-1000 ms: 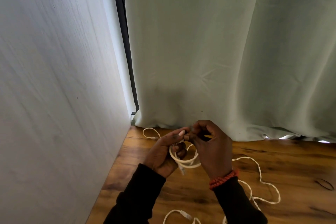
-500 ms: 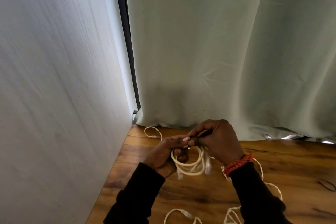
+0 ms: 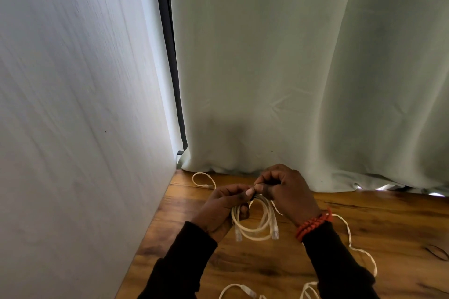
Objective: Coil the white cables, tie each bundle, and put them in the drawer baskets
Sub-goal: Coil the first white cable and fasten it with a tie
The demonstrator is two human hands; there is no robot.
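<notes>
A coiled white cable (image 3: 256,228) hangs as a small loop between my hands above the wooden floor, its two clear plugs dangling at the bottom. My left hand (image 3: 224,209) grips the top left of the coil, thumb and fingers curled round the strands. My right hand (image 3: 285,189) pinches something dark and thin at the top of the coil, right beside my left thumb. More loose white cable (image 3: 349,240) trails over the floor to the right. Another cable end (image 3: 243,290) lies near the bottom edge. The drawer baskets are out of view.
A white cabinet side (image 3: 80,128) stands close on the left. A pale green curtain (image 3: 303,68) hangs behind down to the wooden floor (image 3: 401,226). A short white cable piece (image 3: 202,181) lies by the curtain's foot. A dark loop (image 3: 437,251) lies at far right.
The coil has opened into a fuller loop with both plugs hanging down. My right hand rose and shifted right, now pinching at the top of the coil.
</notes>
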